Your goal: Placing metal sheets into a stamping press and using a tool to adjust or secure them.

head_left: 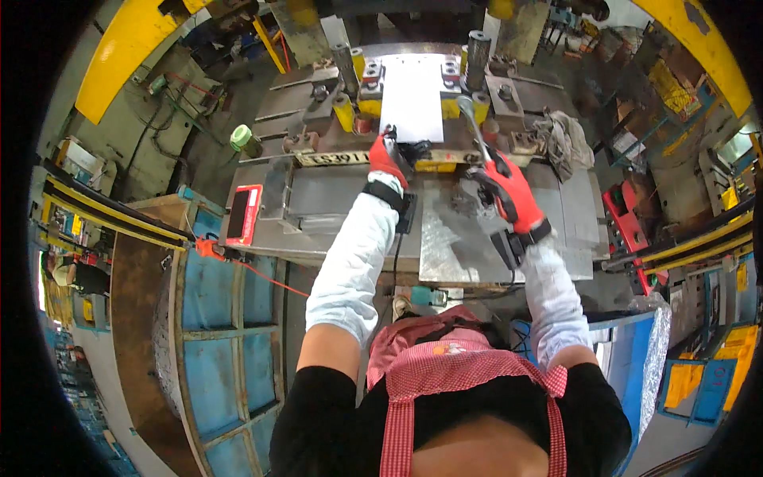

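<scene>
A bright flat sheet (412, 99) lies lengthwise between the posts of the press die. At its near left corner is my left hand (388, 160), in a red and black glove. Those dark fingers overlap the sheet's edge; whether they pinch it I cannot make out. My right hand (513, 195), gloved alike, is closed round a long-handled tool (477, 131) with a rounded end. The tool points up and left, its end just right of the sheet. Below the right hand, a shiny metal plate (453, 246) lies on the worktable.
Upright guide posts (477, 60) and yellow blocks (343, 111) flank the sheet. A grey rag (568, 143) hangs at the right. On the left are a green-capped container (242, 137) and a red-framed panel (244, 215). Blue-panelled crate (211, 290) stands lower left.
</scene>
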`<control>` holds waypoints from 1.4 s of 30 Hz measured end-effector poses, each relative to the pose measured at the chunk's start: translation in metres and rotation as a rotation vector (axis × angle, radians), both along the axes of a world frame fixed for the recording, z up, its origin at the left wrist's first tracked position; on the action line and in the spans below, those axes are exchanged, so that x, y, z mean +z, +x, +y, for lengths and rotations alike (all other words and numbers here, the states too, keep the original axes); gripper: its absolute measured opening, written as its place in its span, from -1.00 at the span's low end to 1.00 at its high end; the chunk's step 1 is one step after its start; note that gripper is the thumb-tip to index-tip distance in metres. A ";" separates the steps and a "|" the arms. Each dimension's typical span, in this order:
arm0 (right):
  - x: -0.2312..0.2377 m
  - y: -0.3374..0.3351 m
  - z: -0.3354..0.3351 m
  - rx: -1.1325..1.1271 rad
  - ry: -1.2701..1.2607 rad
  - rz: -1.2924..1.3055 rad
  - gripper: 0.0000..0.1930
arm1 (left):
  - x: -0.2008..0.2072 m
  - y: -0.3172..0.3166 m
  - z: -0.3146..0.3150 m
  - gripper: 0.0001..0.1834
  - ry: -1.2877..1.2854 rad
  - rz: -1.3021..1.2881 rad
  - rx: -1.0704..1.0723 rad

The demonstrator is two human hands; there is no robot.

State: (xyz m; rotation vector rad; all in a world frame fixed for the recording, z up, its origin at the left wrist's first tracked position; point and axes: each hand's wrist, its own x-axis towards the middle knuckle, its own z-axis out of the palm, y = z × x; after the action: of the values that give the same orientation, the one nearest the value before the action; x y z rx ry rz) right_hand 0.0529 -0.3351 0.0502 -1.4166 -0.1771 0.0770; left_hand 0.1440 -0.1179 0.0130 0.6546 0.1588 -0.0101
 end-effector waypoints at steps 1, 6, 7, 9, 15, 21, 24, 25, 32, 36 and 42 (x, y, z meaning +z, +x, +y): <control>0.011 0.025 0.018 0.023 -0.081 -0.153 -0.77 | -0.015 0.007 0.015 -0.62 -0.033 -0.030 -0.064; 0.030 0.162 0.057 0.318 -0.390 -0.343 -0.86 | -0.036 0.023 0.026 -0.57 -0.092 0.086 -0.114; 0.023 0.190 0.035 0.236 -0.274 -0.023 -0.86 | -0.023 0.021 -0.006 -0.55 -0.060 0.070 -0.114; 0.033 0.179 0.053 0.292 -0.297 -0.057 -0.86 | -0.004 0.000 0.003 -0.51 -0.009 0.058 -0.035; 0.003 0.037 0.020 -0.026 -0.268 -0.536 -0.67 | -0.027 0.001 0.030 -0.49 -0.039 0.170 -0.134; -0.051 -0.086 -0.046 -0.106 0.015 0.421 -0.58 | -0.010 -0.011 0.031 -0.53 0.109 0.124 -0.258; -0.098 -0.083 -0.058 -0.121 -0.057 0.465 -0.68 | -0.003 -0.005 0.018 -0.56 0.008 0.008 -0.254; -0.106 -0.080 -0.060 -0.171 -0.048 0.484 -0.65 | 0.011 -0.005 0.006 -0.58 0.025 0.006 -0.176; -0.086 -0.096 -0.046 -0.202 0.022 0.409 -0.55 | -0.009 0.073 0.027 -0.55 -0.154 -0.010 -0.155; -0.109 -0.109 -0.076 -0.277 0.027 0.404 -0.53 | 0.003 0.050 0.035 -0.56 -0.210 -0.100 -0.324; -0.129 -0.122 -0.102 -0.365 0.171 0.359 -0.55 | -0.015 -0.091 0.052 -0.61 0.471 0.153 0.025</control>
State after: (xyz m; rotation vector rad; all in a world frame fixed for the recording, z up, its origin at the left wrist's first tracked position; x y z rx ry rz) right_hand -0.0695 -0.4370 -0.0792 -1.2223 0.3635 0.0136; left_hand 0.0529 -0.0662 -0.0018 1.1224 0.3217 0.0012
